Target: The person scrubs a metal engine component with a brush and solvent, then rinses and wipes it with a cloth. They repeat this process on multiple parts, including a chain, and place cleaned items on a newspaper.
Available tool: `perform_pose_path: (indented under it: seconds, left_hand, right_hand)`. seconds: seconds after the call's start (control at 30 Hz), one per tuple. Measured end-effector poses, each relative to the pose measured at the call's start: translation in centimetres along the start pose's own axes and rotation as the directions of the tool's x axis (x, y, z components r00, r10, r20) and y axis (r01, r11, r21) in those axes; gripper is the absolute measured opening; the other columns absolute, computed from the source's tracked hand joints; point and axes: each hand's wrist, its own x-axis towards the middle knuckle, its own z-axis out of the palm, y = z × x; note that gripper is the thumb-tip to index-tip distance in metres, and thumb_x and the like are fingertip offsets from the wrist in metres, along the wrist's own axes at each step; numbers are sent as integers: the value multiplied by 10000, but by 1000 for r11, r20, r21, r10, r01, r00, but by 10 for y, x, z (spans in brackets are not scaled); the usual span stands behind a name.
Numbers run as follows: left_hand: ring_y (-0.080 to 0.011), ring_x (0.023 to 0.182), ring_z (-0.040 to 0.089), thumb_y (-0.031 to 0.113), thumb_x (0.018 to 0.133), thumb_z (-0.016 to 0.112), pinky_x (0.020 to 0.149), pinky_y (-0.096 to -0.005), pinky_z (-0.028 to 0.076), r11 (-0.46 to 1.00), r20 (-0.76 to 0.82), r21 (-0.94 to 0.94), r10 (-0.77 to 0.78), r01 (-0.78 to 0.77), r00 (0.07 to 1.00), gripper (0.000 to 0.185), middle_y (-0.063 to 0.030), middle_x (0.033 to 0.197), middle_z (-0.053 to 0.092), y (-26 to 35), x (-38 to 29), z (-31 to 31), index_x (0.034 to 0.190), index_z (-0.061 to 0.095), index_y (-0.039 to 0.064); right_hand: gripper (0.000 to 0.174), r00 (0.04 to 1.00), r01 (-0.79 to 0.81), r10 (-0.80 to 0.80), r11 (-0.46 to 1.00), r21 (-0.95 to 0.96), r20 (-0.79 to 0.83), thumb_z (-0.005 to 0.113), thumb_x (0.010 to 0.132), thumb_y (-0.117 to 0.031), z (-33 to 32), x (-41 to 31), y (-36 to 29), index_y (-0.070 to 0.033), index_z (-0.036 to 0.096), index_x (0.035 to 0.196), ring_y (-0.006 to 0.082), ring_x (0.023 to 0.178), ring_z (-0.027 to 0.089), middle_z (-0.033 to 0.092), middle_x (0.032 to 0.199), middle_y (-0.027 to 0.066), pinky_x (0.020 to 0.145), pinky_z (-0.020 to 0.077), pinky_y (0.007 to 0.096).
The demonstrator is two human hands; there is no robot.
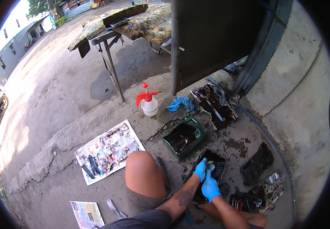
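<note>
Both hands wear blue disposable gloves and meet over a dark, oily metal pan [223, 160] on the ground. My left hand [200, 169] comes in from the left, fingers near a small pale, wet part [210, 163]. My right hand [210, 187] lies beside it with the thumb raised against that part; which hand grips it is not plain. Behind the pan stands a green plastic jug [172, 148] with its side cut away, dark liquid inside. Farther back lie an oily engine casting [216, 106], a crumpled blue cloth [180, 103] and a white pump sprayer [149, 107] with a red head.
Small dark metal parts lie on a newspaper [125, 126] at left; another newspaper [86, 214] is nearer. A black cover [257, 164], a cylinder head [275, 186] and a black bottle [243, 201] sit at right. A hose [265, 137] runs along the wall. A metal panel [210, 37] stands behind.
</note>
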Motion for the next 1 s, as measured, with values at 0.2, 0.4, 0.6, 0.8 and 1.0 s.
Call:
perform_pose_path:
  seconds: [0.2,0.4,0.6,0.8,1.0]
  left_hand:
    - [-369,817,668,511,1018,325,747,-455,589,992,158,-95,-63,79,985,580,-218,958,682,7,1,10,1069,610,9]
    - [-375,968,658,361,1029,324,900,-471,552,973,22,-216,-74,77,997,500,-190,1076,676,2,-31,16,1132,617,-32]
    - [-410,968,643,378,1010,391,874,-505,554,960,105,-266,-59,86,993,473,-200,1075,652,9,-33,7,1105,610,-30]
    - [-192,674,640,431,1002,420,659,-317,593,961,55,-274,52,-35,997,469,-75,824,664,13,-14,-29,1024,661,30]
    - [-295,895,650,202,1002,412,808,-456,573,990,-119,-124,45,-60,992,286,-159,938,652,16,-10,2,1041,620,8]
  right_hand:
    - [707,977,98,-97,995,-5,-188,446,822,-32,2,12,17,-5,227,1494,514,825,600,615,919,341,718,470,579]
    - [647,971,151,-157,988,-47,-179,460,842,-26,-8,-5,23,31,285,1462,477,769,585,589,845,306,681,461,555]
    - [662,970,183,-189,982,-53,-153,464,844,-35,4,-11,19,38,268,1472,472,756,598,592,854,315,684,474,549]
    - [648,954,288,-281,956,55,-106,469,857,-60,12,-15,8,-18,296,1480,466,765,612,602,812,277,706,477,546]
    - [451,962,135,-77,968,214,-260,521,892,-68,28,29,66,-92,549,1341,426,776,641,624,872,284,700,510,467]
